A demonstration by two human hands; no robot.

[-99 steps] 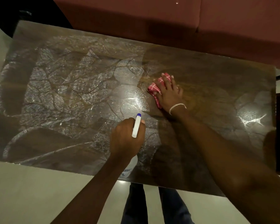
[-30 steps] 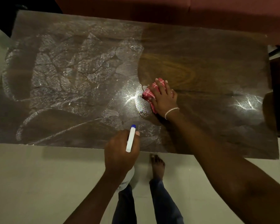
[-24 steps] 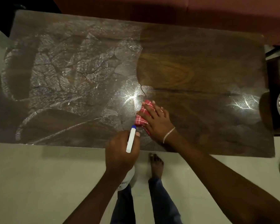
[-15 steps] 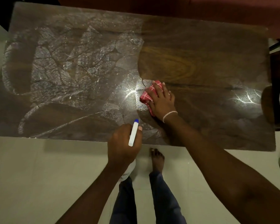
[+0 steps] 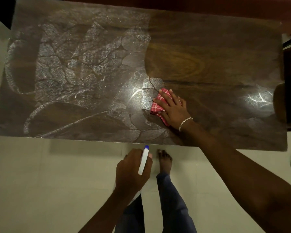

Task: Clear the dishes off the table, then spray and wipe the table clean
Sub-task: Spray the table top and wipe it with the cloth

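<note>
Right hand point(image 5: 172, 107) pressed flat, fingers spread, on red cloth point(image 5: 158, 106) mid-table, pinning it for wiping. Foam covered table point(image 5: 217, 47) from 9 o'clock (3 o'clock side bare). Left hand point(image 5: 133, 172) gripped spray bottle point(image 5: 144, 161) off near edge, clear of wiping.

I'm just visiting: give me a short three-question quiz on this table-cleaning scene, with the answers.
1. True or false: the red checked cloth lies under the right hand.
2. The left hand holds what?
3. Which part of the dark wooden table shows whitish spray streaks: A left, B far right corner?

Key: 1 true. 2 the white spray bottle with a blue tip. 3 A.
</note>
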